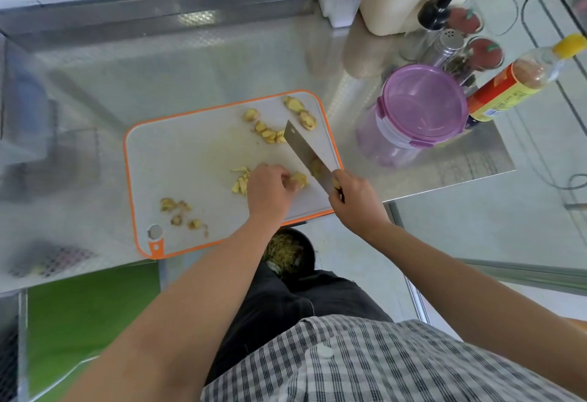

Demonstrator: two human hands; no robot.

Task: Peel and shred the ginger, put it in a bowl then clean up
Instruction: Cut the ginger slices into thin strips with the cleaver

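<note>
Evidently the task is about midway, at the cutting stage. A piece of ginger (pixel 299 179) is pinched under the curled fingers of the left hand (pixel 270 188) at the near right of the orange-rimmed cutting board (pixel 190 153). The handle of a cleaver (pixel 305 150) is gripped in the right hand (pixel 355 201), with the blade angled over the board just right of that piece. A small heap of cut strips (pixel 239 180) is seen just left of the left hand. Thicker slices (pixel 270 134) are scattered toward the far right corner and are judged to await shredding. Brownish scraps (pixel 178 211), probably peel, are left at the near left of the board. No bowl can be made out on the counter, so transfer and clean-up are judged not yet done. A dark round container (pixel 286 255) holding pale shreds is seen below the counter's near edge.
</note>
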